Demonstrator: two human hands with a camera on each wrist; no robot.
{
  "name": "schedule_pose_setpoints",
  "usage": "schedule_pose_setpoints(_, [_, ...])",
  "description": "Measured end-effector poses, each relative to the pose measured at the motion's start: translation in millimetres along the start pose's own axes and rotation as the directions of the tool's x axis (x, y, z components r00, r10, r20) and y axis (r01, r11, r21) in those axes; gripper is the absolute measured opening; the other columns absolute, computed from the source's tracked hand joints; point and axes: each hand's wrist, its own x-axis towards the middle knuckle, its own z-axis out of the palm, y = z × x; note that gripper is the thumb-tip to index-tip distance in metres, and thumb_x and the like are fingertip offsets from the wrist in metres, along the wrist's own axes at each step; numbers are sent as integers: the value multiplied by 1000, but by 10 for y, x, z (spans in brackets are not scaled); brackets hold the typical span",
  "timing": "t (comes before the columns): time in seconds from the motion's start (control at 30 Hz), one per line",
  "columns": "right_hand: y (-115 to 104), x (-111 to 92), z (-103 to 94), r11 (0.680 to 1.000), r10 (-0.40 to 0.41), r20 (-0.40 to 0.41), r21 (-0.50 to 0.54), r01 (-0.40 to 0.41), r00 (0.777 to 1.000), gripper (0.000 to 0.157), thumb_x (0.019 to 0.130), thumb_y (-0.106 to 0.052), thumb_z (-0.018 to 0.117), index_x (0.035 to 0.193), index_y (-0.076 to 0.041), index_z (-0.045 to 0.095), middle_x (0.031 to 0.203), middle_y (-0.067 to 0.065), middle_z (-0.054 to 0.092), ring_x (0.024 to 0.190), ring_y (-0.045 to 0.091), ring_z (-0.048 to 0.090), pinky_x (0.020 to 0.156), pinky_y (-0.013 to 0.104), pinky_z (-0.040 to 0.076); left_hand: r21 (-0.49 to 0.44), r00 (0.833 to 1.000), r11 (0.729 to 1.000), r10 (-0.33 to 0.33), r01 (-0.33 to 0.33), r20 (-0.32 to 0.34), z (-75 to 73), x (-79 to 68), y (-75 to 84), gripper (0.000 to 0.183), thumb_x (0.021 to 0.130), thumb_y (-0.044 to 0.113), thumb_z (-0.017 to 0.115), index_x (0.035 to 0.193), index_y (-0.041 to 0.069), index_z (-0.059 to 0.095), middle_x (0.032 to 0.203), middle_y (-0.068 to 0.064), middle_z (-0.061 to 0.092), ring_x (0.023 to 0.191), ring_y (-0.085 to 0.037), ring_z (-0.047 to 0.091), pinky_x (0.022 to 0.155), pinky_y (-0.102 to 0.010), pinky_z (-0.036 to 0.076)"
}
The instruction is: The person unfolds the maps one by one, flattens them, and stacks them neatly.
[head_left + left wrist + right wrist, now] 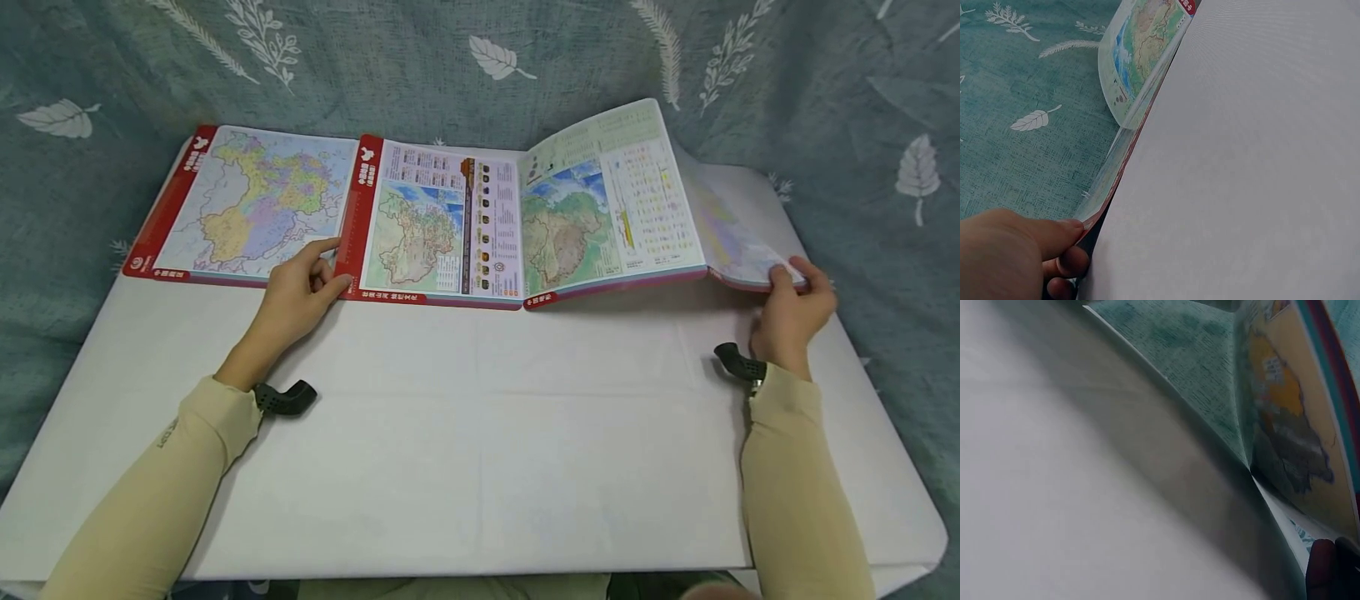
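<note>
A folding map printed with charts (495, 242) stretches across the back of the table, with a red strip down its left side. My left hand (300, 287) pinches that strip near its lower corner; in the left wrist view the thumb lies over the edge, other fingers curled below. One fold (652, 200) stands up at an angle, partly hiding the coloured right-hand panel (727, 233). At that panel's outer corner, my right hand (795, 308) grips the edge. The right wrist view shows a raised map panel (1297, 406) and only dark fingertips (1320, 569).
A second map (270, 200) with coloured regions and a red left border lies at the left, meeting the folding map's red strip. White cloth covers the table (480, 450). Behind it hangs a blue-green curtain (420, 75) with white leaves, close to the maps' far edges.
</note>
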Motion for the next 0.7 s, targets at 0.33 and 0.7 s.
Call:
schedule_pose_setpoints(0.33, [-30,46,-100,997,36,-14,-62,-37,999,65,102,-14,67,156,-27,34,162,-8,31,146,5,37,112,13,35,5,1000,1000,-9,9,-5,-13,-10,20,52,101,12,71,148,2,54,79,-10,58,73,-22,48,68,-26,35])
schedule_pose_setpoints(0.7, [-2,69,-230,882,-115,-85,-467,62,990,67,96,-10,65,153,-32,36,140,-17,36,129,-3,31,111,10,22,-4,1000,1000,6,-6,-12,-7,2,19,54,100,12,72,149,3,52,77,-10,59,71,-21,48,66,-25,35])
